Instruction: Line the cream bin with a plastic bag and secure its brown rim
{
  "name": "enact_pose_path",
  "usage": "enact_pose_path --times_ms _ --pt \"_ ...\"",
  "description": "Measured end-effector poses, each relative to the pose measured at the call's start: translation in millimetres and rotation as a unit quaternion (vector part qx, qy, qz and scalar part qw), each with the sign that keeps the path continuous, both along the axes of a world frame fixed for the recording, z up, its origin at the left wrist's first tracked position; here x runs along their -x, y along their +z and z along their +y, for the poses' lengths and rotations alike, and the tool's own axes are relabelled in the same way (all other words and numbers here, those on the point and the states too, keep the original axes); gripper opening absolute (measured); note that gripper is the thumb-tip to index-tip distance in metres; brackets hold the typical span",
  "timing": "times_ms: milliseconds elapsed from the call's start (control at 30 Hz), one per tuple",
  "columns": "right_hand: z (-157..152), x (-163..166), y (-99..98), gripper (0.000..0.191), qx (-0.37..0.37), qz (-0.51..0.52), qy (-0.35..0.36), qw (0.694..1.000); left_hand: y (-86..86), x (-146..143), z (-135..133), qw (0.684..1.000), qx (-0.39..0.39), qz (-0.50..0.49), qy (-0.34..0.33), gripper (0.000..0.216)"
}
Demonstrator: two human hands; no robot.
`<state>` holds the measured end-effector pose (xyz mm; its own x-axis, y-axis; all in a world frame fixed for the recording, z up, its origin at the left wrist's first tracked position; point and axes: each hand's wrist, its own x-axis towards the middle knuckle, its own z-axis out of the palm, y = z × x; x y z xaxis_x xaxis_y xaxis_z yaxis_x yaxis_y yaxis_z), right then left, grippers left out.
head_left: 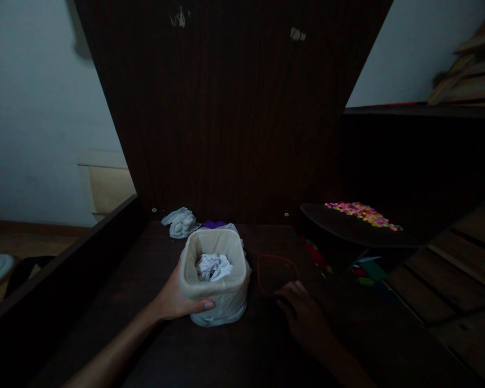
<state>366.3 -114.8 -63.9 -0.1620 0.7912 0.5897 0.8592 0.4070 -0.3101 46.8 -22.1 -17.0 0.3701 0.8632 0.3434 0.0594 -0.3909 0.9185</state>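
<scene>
My left hand (pixel 181 296) is wrapped round the near left side of a small bin (pixel 216 291), its thumb across the front wall. A pale, thin bag lines the bin and folds over its rim. Crumpled white paper (pixel 214 267) lies inside. To the right, my right hand (pixel 301 310) has its fingers closed on the near edge of a reddish-brown rim frame (pixel 278 257), a rounded square ring. The ring is apart from the bin and close to the dark wooden surface; whether it touches is too dim to tell.
Behind the bin lie a crumpled whitish bag (pixel 181 222) and something purple (pixel 214 223). A tall dark panel (pixel 234 118) stands at the back. On the right, a shelf (pixel 327 220) bears a strip of pink and yellow pieces (pixel 364 213). A raised dark edge (pixel 76 253) runs along the left.
</scene>
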Motion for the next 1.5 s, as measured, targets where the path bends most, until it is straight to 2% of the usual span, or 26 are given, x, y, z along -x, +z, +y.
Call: enact_pose_path --times_ms 300,500,600,733,867,933,1033,1267,1500 --pt "-3 -5 -5.7 0.02 0.012 -0.022 -0.008 1.0 -6.7 19 5 0.999 -0.007 0.027 -0.045 0.142" --pt "-4 -7 -1.9 0.021 0.054 -0.059 -0.013 0.997 -16.9 50 6 0.987 -0.048 0.153 -0.022 0.154" --pt "-6 -9 6.1 0.028 0.085 -0.089 -0.022 0.992 -18.5 68 3 0.966 -0.083 0.245 -0.01 0.147" --pt "-7 -5 23.0 0.044 0.088 -0.108 -0.009 0.99 -15.8 84 0 0.921 -0.102 0.376 -0.003 0.138" --pt "-5 11 35.7 0.034 0.088 -0.103 0.047 0.99 -13.9 86 1 0.894 -0.072 0.441 0.017 0.104" --pt "-3 21 36.5 0.028 0.087 -0.108 0.087 0.986 -13.6 82 0 0.887 -0.073 0.456 0.01 0.083" --pt "-3 35 31.8 0.024 0.09 -0.133 0.124 0.979 -13.7 73 -2 0.882 -0.095 0.461 0.006 0.065" --pt "-3 53 23.0 0.022 0.111 -0.179 0.102 0.972 -22.8 67 -1 0.876 -0.127 0.465 0.013 0.054" --pt "1 57 26.7 0.035 0.12 -0.165 0.091 0.975 -32.8 68 0 0.873 -0.162 0.46 0.006 0.049"
